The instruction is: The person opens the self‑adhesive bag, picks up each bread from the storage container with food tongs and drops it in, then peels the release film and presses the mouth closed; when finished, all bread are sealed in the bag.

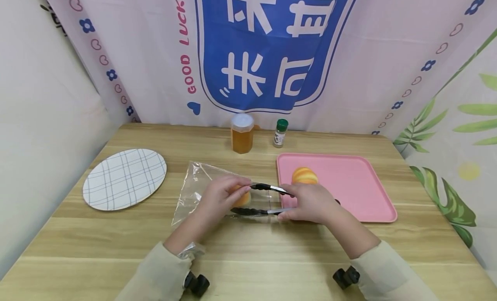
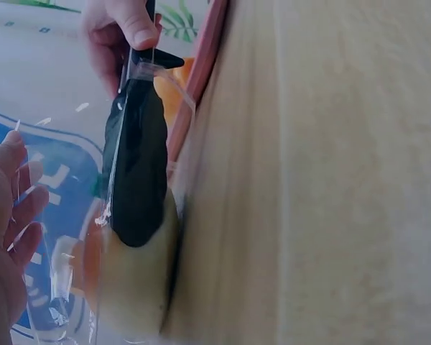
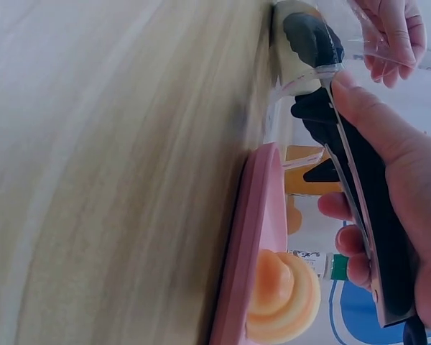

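My right hand (image 1: 312, 201) grips a pair of black-tipped metal tongs (image 3: 359, 180), whose two arms stand apart. The tongs' tips reach into a clear plastic bag (image 1: 199, 180) lying on the table. Inside the bag sits a bread roll (image 2: 133, 287) with a pale side and an orange-brown top, between or beside the tips; whether they touch it I cannot tell. My left hand (image 1: 221, 195) is over the bag by the roll, thumb and fingers pinching its film near the opening. Part of the roll is hidden behind this hand in the head view.
A pink tray (image 1: 349, 171) on the right holds a striped round bun (image 1: 304, 175), partly behind my right hand. An oval checked plate (image 1: 124, 180) lies at left. Toward the back stand a honey-coloured jar (image 1: 242, 134) and a green-capped shaker (image 1: 280, 133).
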### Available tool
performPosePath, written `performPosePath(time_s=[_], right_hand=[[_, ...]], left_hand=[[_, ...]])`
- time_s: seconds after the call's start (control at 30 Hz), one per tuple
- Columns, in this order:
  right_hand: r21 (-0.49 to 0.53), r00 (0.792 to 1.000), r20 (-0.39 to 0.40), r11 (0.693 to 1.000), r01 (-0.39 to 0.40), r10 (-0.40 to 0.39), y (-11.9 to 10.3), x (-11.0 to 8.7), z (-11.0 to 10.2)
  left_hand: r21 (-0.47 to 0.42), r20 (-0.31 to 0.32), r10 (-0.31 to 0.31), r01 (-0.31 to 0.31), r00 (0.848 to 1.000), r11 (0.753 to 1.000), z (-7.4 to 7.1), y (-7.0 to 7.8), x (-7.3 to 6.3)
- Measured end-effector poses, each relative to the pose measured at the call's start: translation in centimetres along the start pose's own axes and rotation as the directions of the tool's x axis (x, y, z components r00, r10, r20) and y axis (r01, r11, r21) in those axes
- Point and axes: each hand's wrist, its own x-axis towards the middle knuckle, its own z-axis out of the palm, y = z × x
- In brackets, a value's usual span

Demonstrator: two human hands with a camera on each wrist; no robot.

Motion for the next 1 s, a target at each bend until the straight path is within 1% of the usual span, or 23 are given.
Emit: performPosePath(time_s=[0.1, 0.17, 0.27, 0.37, 0.5, 0.63, 0.7, 0.77, 0.87, 0.93, 1.0], right_hand=[[0.020, 1.000, 0.008, 1.000, -0.014, 0.014, 0.0, 0.1, 0.0], [0.045, 1.000, 0.015, 0.999, -0.027, 0.026, 0.1, 0.1, 0.1], [0.078, 0.999, 0.021, 0.996, -0.040, 0.039, 0.3, 0.1, 0.3], [0.098, 0.999, 0.013, 0.995, -0.036, 0.034, 0.4, 0.2, 0.6], [0.107, 0.999, 0.001, 0.994, -0.033, 0.033, 0.2, 0.3, 0.7], [0.107, 1.000, -0.003, 0.994, -0.028, 0.029, 0.0, 0.5, 0.6], [0.127, 1.000, 0.003, 0.991, -0.028, 0.027, 0.1, 0.6, 0.6], [0.176, 0.999, 0.019, 0.983, -0.042, 0.040, 0.3, 0.7, 0.4], [0.259, 0.996, 0.055, 0.963, -0.078, 0.066, 0.9, 0.7, 0.3], [0.279, 0.994, 0.071, 0.955, -0.103, 0.086, 1.3, 0.6, 0.1], [0.269, 0.993, 0.079, 0.958, -0.104, 0.085, 1.4, 0.6, 0.0]], left_hand=[[0.029, 0.007, 0.026, -0.026, 1.000, 0.999, -0.1, 0.3, 0.2], [0.024, 0.011, 0.025, -0.026, 1.000, 0.999, -0.1, 0.3, 0.3], [0.008, 0.017, 0.006, -0.006, 1.000, 1.000, 0.0, 0.1, 0.2], [-0.010, 0.028, -0.027, 0.027, 0.999, 1.000, 0.1, 0.1, 0.1], [-0.024, 0.039, -0.071, 0.072, 0.997, 0.997, 0.2, 0.4, -0.2], [-0.033, 0.044, -0.081, 0.083, 0.996, 0.996, 0.2, 0.5, -0.3], [-0.049, 0.044, -0.090, 0.092, 0.995, 0.995, 0.2, 0.6, -0.3], [-0.075, 0.040, -0.106, 0.108, 0.994, 0.991, 0.1, 0.5, -0.4], [-0.126, 0.024, -0.126, 0.128, 0.992, 0.984, -0.2, 0.4, -0.6], [-0.155, 0.016, -0.129, 0.130, 0.992, 0.979, -0.3, 0.4, -0.7], [-0.172, 0.015, -0.118, 0.118, 0.993, 0.978, -0.2, 0.3, -0.7]])
